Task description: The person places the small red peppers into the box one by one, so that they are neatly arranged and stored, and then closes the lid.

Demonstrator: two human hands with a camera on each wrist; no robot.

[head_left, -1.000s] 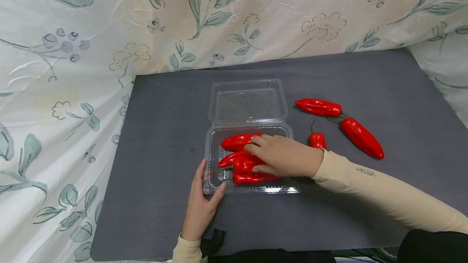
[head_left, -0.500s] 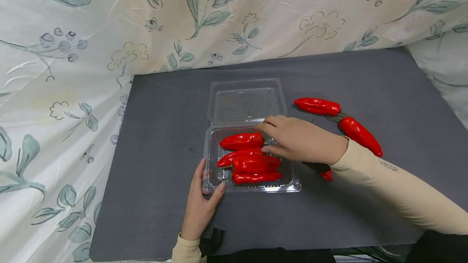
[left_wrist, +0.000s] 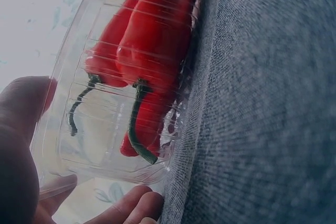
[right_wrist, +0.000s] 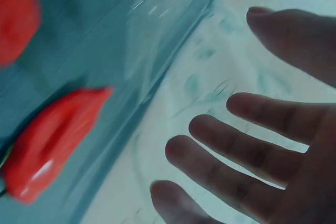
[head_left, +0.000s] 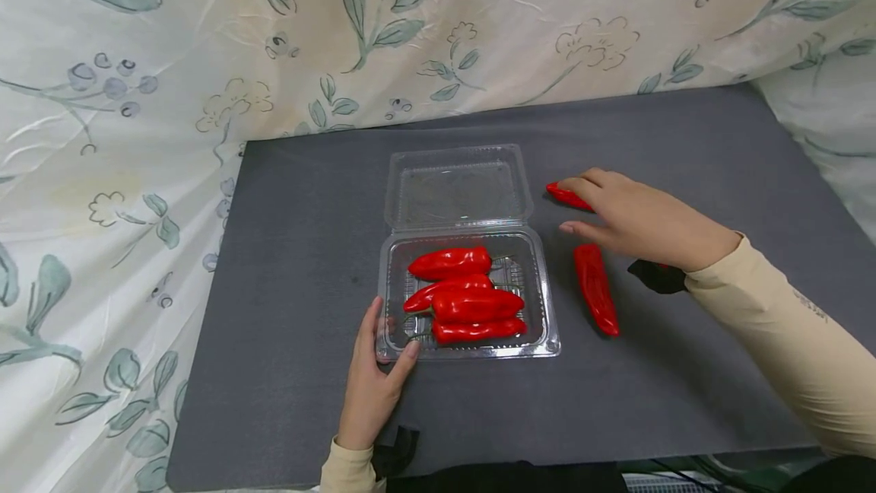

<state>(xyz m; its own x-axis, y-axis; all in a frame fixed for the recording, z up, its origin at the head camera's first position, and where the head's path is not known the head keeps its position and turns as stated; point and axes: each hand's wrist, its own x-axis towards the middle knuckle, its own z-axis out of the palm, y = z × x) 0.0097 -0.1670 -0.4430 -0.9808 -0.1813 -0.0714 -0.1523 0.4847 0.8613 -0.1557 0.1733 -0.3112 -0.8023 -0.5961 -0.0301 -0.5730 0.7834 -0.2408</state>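
A clear plastic clamshell container point(head_left: 550, 341) lies with its lid point(head_left: 458, 189) folded back. Several red peppers point(head_left: 452, 263) with green stems lie crosswise inside it. My left hand point(head_left: 375, 394) holds the container's near left corner, thumb at the front rim and fingers along the left wall. The right hand point(head_left: 636, 215), fingers spread and holding nothing, hovers over a loose red pepper point(head_left: 568, 196) whose tip shows past the fingers. In the right wrist view a pepper point(right_wrist: 55, 145) lies apart from the fingers.
Another loose red pepper point(head_left: 597, 291) lies lengthwise between the container and my right forearm. My right hand and wrist mostly hide a third one. A dark grey cloth covers the table point(head_left: 294, 265); floral curtains point(head_left: 424, 29) hang behind and at the left.
My right hand has come out of the container, leaving the peppers there, and moved right and away to the loose peppers. The left hand keeps its place on the corner.
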